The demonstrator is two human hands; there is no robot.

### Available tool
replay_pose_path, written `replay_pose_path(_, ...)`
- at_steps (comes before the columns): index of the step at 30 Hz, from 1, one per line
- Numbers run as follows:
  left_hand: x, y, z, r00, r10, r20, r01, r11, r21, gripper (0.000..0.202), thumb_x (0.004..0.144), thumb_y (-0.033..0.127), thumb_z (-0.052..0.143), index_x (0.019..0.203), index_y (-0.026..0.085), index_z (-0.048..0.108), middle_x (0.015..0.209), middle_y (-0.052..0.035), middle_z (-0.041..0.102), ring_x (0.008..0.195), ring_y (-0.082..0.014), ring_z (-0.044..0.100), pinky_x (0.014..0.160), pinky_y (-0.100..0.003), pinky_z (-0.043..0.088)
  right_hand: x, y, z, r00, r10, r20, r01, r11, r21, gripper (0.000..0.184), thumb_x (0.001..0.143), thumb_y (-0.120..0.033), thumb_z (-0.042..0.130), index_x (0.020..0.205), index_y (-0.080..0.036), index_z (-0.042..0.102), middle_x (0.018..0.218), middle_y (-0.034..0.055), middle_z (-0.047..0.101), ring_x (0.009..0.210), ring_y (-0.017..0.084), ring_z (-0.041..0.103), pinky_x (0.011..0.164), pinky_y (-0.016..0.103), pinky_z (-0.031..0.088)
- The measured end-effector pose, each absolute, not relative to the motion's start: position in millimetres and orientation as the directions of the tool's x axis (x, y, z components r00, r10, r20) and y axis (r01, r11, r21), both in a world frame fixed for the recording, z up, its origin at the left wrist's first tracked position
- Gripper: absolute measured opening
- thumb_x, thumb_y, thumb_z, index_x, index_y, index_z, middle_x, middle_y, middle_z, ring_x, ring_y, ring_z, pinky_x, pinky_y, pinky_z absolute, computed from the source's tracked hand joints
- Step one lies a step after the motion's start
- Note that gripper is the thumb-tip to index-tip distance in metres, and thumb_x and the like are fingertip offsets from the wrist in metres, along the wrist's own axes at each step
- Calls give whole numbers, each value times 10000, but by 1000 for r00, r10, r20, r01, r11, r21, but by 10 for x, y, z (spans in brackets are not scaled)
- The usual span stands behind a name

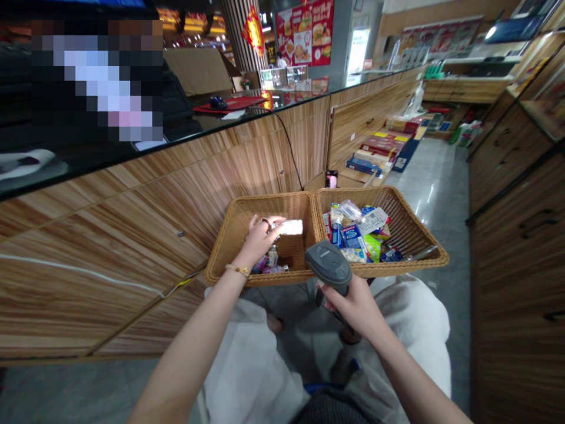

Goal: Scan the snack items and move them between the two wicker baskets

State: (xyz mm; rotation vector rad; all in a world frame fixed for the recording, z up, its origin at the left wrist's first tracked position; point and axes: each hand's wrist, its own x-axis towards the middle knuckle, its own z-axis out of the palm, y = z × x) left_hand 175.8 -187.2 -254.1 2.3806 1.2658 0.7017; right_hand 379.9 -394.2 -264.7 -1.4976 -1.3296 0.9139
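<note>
Over the left wicker basket [220, 238], my left hand [257, 240] is closed on the near end of a small white packet [292, 227], its print too bright to read. Below that hand, several small colourful packages [274, 265] lie on the basket's floor. My right hand [356, 301] grips the handle of a dark grey barcode scanner [329, 264], whose head is tilted toward the space between the two baskets. The right wicker basket [412, 227] holds a heap of mixed small packages [353, 235], with a white label card [374, 220] on top.
A wooden counter [176, 194] runs along the left and back, with a black cable [289, 141] hanging down it. On top sits a mouse [218, 102]. Behind the right basket are stacked boxes [384, 144] and a phone [331, 179]. Wooden drawers [516, 194] line the right.
</note>
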Motion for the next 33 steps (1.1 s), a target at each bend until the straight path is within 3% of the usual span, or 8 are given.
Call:
replay_pose_path(18,2015,-1976,-2358,479,817,320,612,-572,546,274,1029,352,482,1208,287,680,1266,3,754,1183,-204,673,1297,-536,108,3864,-4021,-2648,152,988,31,328,-21,-944,158,820,-348,601,729,-221,624,546,33,707,501,226,689,537,294,534)
replay_pose_path(25,2799,-2141,-2223,671,679,296,466,-698,544,356,1064,385,420,1347,325,627,1360,-8,711,1319,-220,598,1290,-536,133,3905,-4051,-2618,167,985,40,304,-13,-953,155,835,-340,611,775,-205,657,564,34,719,517,234,699,531,300,540)
replay_pose_path(29,3026,-2165,-2264,718,644,263,472,-729,496,420,1070,445,396,1445,341,553,1462,-38,640,1425,-229,505,1292,-557,102,3930,-4061,-2626,176,984,44,320,-15,-947,154,830,-339,632,733,-220,642,548,25,705,522,231,697,529,293,528)
replay_pose_path(33,2891,-2139,-2312,718,650,251,506,-734,453,408,1065,461,420,1417,324,574,1434,-44,651,1409,-227,515,1300,-548,89,3937,-4062,-2655,171,985,28,315,-28,-949,170,836,-354,630,723,-227,629,549,23,699,519,230,695,535,296,532)
